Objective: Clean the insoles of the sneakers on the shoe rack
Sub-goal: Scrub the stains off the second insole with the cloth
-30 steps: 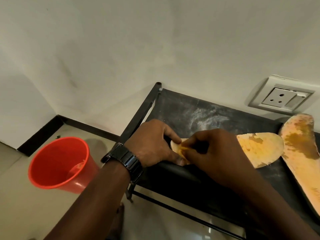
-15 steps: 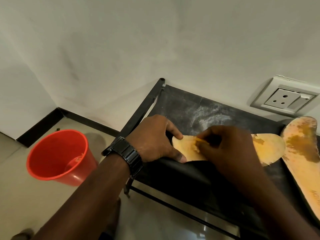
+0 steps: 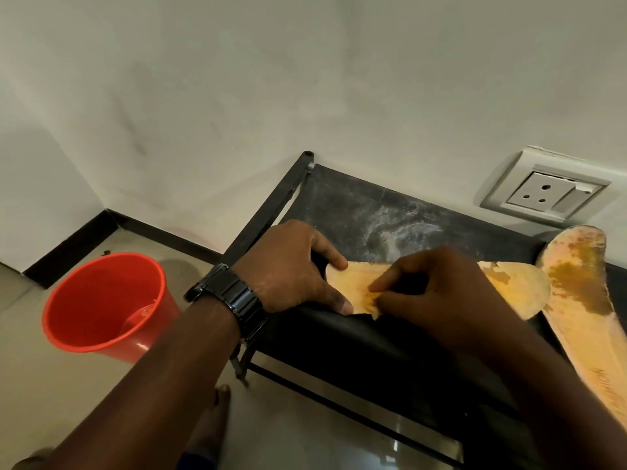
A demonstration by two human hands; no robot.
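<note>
A worn yellow insole (image 3: 519,283) lies across the black shoe rack (image 3: 356,212). My left hand (image 3: 288,266) holds its left end between thumb and forefinger, against the rack's front edge. My right hand (image 3: 441,293) covers the insole's middle, its fingers curled and pinching a small yellow piece (image 3: 371,296) against the insole's surface. What that piece is cannot be made out. A second stained insole (image 3: 576,300) lies on the right end of the rack, running toward me.
A red bucket (image 3: 101,300) stands on the tiled floor left of the rack. A wall socket (image 3: 543,195) sits on the wall behind the rack. My bare foot (image 3: 210,418) is on the floor under my left arm.
My right hand slid right along the insole, then came back toward the near edge. My left hand kept its hold on the left end. The view shifted slightly.
</note>
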